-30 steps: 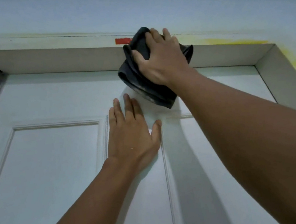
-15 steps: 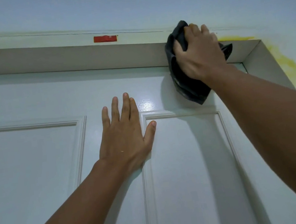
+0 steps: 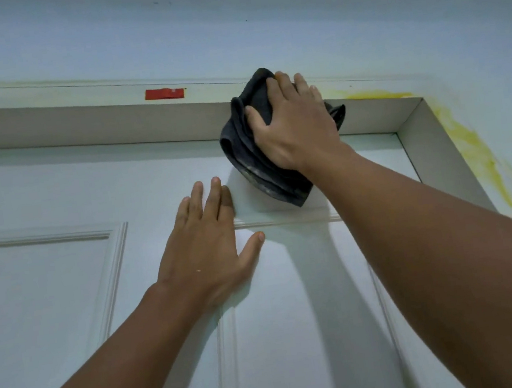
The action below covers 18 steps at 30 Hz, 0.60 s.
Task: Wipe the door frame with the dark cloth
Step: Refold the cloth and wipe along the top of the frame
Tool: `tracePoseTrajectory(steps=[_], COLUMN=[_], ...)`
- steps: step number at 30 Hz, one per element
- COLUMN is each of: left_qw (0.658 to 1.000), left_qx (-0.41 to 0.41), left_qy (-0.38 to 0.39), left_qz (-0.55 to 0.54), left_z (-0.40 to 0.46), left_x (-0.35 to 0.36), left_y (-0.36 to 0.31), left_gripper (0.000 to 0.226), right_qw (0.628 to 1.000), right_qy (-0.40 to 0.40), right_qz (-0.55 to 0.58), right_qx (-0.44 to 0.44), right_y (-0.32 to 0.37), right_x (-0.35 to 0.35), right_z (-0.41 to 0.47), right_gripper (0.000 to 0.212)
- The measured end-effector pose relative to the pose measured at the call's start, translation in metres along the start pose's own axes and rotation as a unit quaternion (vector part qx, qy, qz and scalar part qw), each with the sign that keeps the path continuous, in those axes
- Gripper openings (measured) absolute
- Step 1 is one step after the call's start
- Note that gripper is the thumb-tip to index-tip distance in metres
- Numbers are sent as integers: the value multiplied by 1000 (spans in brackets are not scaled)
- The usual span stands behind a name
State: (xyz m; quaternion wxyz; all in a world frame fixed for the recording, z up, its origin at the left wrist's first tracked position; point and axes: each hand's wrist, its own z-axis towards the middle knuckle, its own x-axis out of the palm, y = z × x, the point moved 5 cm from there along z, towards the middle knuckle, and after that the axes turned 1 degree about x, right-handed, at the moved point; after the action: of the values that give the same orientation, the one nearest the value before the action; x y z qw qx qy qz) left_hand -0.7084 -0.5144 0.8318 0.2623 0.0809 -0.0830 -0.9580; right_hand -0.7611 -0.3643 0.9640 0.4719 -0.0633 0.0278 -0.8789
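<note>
Head view, looking up at the top of a white panelled door (image 3: pixel 37 196) and its surround. The right hand (image 3: pixel 296 126) pressed a bunched dark cloth (image 3: pixel 253 161) against the upper member of the door frame (image 3: pixel 92 125), to the right of centre and short of the frame's right-hand corner. Its fingers (image 3: pixel 277 91) lay spread over the top of the cloth with the thumb hooked round the cloth's left side, so that the fabric was gripped between palm and frame; the tips of the fingers reached the frame's front edge. The cloth's upper part covered the front edge and the underside of the frame, while its folded lower part hung down in front of the door — pale smudges showed on the lowest folds.

The left hand (image 3: pixel 209 248) rested flat on the door below and to the left of the cloth, fingers extended and slightly splayed, holding nothing; the thumb pointed right, just below the raised moulding (image 3: pixel 284 219) of the right-hand panel. The two hands were near each other but apart.

A small red label (image 3: pixel 164 93) sat on the frame's front face, well to the left of the cloth. Yellow staining (image 3: pixel 465 140) marked the wall (image 3: pixel 257 14) along the frame's upper right corner and down its right side — beginning just beside the right hand.
</note>
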Motion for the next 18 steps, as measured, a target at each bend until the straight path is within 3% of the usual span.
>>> tracePoseTrajectory(steps=[10,13,18], left_qw=[999,999,999], left_qx=[3,-3,17], left_qy=[-24,-28,-41], left_qz=[-45,-40,-6], left_z=[3,6,14], left_x=[10,16,22], left_y=[-67,-79,-86], left_gripper=[91,93,89], right_qw=[995,993,999], right_qy=[15,24,41], right_qz=[-37,-24,-11], right_qx=[89,114,28], right_y=[-118,-106,-41], right_x=[-36,-34,-17], right_z=[-7,-6,-3], right_gripper=[88,85,82])
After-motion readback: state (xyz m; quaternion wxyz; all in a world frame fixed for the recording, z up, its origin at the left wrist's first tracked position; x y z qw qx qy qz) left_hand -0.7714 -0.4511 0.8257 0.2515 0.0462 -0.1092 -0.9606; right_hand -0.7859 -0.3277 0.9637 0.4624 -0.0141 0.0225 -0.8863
